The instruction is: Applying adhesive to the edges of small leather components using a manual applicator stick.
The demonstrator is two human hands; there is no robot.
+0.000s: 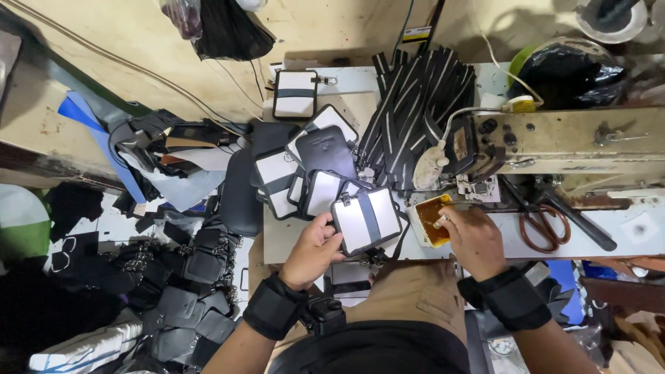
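Observation:
My left hand (313, 248) holds a small black-and-white pouch panel (366, 219) by its left edge, flat above the table edge. My right hand (473, 239) pinches a thin brush or stick, its tip at a small white tub of amber glue (429, 219) just right of the pouch. Both wrists wear black straps. A pile of several similar black-and-white pouches (313, 166) lies just beyond my left hand.
A bundle of black zipper strips (415, 111) lies at the back centre. A sewing machine (568, 142) stands at the right, with orange-handled scissors (542, 223) before it. Black leather pieces (187, 277) are heaped at the lower left.

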